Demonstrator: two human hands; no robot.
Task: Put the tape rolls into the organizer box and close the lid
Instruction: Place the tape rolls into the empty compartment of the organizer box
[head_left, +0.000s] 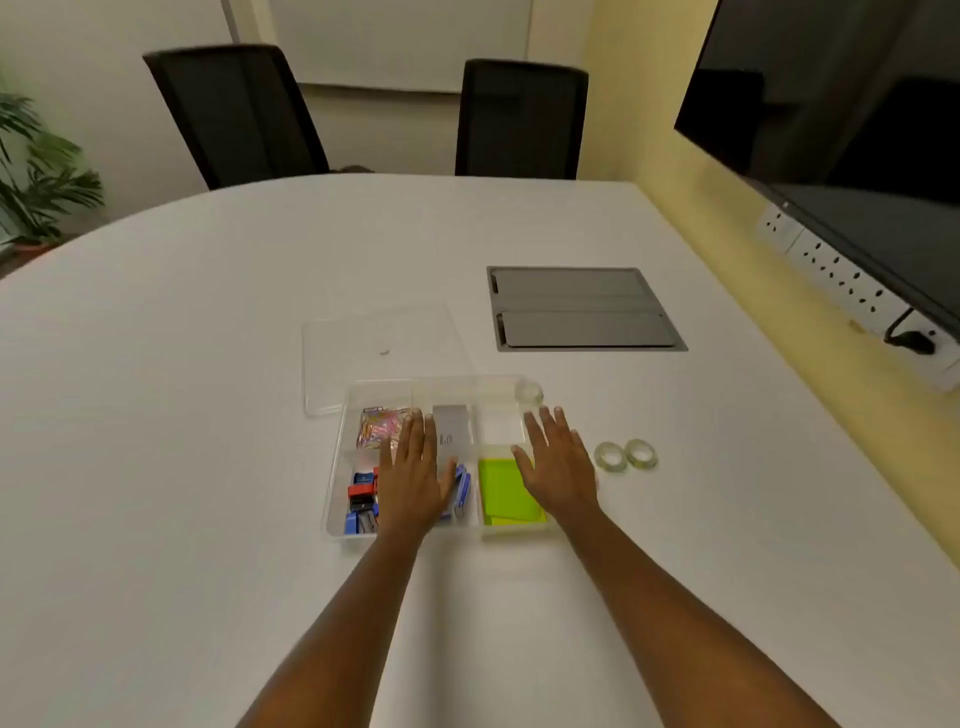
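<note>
Both hands hover flat over the open box (337, 457) — left hand (415, 478) and right hand (558, 475), each grip released, holding nothing. Two rolls (626, 456) lie on the surface just right of the box; a third (530, 391) sits at its far right corner. I'd pinch each clear, slick ring by its rim, then drop it in the bare white compartment (498, 426). The thin clear lid (384, 332) lies behind — fit it last.

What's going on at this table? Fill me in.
A person is packing stationery. Both hands, left and right, hover open and empty over the clear organizer box. Two tape rolls lie on the table to the box's right, a third at its far right corner. The lid lies off, behind the box.
</note>
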